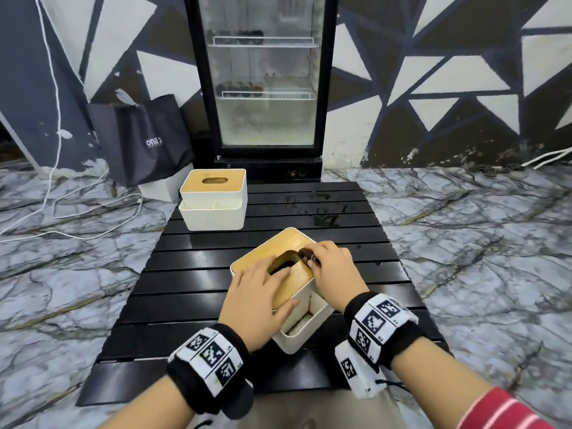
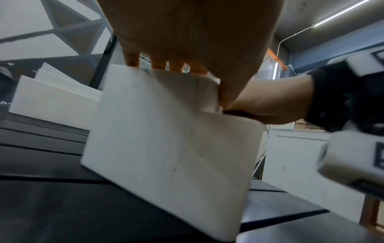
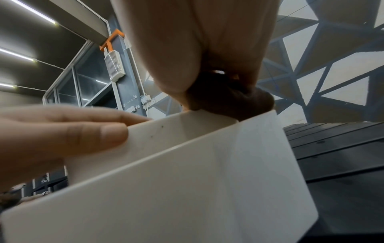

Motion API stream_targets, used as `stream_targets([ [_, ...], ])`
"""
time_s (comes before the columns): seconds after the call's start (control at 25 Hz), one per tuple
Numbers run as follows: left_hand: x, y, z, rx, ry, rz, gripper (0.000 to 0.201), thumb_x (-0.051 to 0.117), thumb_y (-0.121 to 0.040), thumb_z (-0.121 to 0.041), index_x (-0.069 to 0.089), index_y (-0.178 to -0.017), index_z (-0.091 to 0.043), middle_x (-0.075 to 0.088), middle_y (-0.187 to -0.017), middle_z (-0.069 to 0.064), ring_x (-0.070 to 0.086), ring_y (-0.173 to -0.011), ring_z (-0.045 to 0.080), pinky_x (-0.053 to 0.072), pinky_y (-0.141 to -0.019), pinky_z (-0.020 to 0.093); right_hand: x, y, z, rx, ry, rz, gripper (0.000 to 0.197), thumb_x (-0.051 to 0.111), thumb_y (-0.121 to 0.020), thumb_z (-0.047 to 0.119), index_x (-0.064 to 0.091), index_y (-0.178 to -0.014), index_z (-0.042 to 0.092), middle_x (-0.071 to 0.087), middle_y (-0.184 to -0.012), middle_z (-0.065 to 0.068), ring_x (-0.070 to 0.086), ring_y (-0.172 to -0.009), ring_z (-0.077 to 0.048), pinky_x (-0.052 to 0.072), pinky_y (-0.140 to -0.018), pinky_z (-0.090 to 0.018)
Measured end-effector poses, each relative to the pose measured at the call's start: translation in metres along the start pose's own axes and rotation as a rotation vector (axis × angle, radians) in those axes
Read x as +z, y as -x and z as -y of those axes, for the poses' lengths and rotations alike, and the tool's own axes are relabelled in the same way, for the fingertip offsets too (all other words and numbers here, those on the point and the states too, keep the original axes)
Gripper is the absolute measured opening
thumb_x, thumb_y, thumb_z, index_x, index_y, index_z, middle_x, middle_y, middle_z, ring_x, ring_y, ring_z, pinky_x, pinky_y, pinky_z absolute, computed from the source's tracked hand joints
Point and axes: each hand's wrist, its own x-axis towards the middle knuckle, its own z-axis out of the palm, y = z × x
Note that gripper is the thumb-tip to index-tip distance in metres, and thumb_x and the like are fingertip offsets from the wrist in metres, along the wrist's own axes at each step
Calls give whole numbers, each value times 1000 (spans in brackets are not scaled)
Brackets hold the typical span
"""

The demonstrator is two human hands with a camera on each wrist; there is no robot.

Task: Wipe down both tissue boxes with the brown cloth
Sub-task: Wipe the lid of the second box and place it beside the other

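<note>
The near tissue box, white with a wooden slotted lid, sits skewed on the black slatted table. My left hand lies flat on the lid with straight fingers, its thumb down the box's side wall. My right hand grips the bunched brown cloth and presses it on the lid's right edge by the slot. The right wrist view shows the cloth wadded under the fingers above the box wall. A second tissue box stands at the table's far left, seen too in the left wrist view.
Wet smears mark the far right slats. Behind the table stand a glass-door fridge and a black bag. White cables run over the marble floor at left.
</note>
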Motion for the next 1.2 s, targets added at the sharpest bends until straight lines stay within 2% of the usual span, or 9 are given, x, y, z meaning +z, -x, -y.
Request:
stream_targets([
  [0.16,2,2,22,-73,74,1,66,29,-80,-65,53,-131,-30,44,-142,7,48,-125,27,34,-106,50,-12,18,-8,3,-79,40,34,40,-96,21,44,-130,24,45,-130,0,36,-112,-25,29,-99,-28],
  [0.24,0,-2,29,-89,144,-46,65,36,-79,-63,53,-131,-27,44,-142,5,46,-126,25,34,-107,45,-16,28,-11,-28,-121,62,34,42,-96,20,46,-129,24,47,-129,1,36,-113,-23,26,-99,-24],
  [0.32,-2,-6,31,-111,251,-76,51,58,-83,-49,56,-127,-22,47,-139,2,45,-126,21,33,-106,34,-18,34,-13,-59,-143,73,34,45,-95,18,48,-128,24,48,-128,2,37,-113,-22,24,-96,-20],
  [0.44,-1,-7,32,-129,325,-110,39,68,-83,-31,60,-120,-20,47,-139,-1,46,-125,18,35,-105,30,-22,37,-15,-87,-230,37,32,47,-93,13,52,-123,21,52,-123,-1,43,-114,-20,28,-95,-19],
  [0.6,1,-3,36,-110,340,-90,53,53,-78,-54,60,-119,-22,48,-139,-1,49,-123,17,38,-105,36,-31,46,-45,39,-268,-183,29,50,-91,9,56,-118,13,55,-119,-6,51,-110,-21,33,-92,-19],
  [0.68,3,-2,37,-99,363,-97,54,52,-78,-55,59,-121,-23,47,-141,-2,48,-124,15,36,-105,32,-24,53,-69,116,-148,-112,29,51,-90,10,56,-119,14,54,-121,-7,50,-109,-27,36,-95,-27],
  [0.84,7,-1,34,-103,399,-140,36,65,-86,-24,60,-121,-20,45,-141,-4,44,-126,11,31,-101,20,-1,61,-100,146,66,189,30,48,-92,16,53,-121,17,51,-125,-7,47,-110,-30,34,-98,-32],
  [1.12,8,-1,34,-100,387,-143,36,64,-87,-25,59,-122,-20,44,-141,-5,43,-126,10,31,-98,18,10,67,-105,114,86,208,34,51,-90,20,50,-124,19,51,-128,-5,47,-116,-27,38,-100,-36],
  [1.2,7,-2,34,-101,392,-130,37,63,-87,-29,58,-123,-20,43,-142,-5,43,-128,13,31,-101,20,6,68,-102,131,143,257,40,52,-89,26,45,-128,23,45,-135,-2,40,-124,-24,38,-101,-41],
])
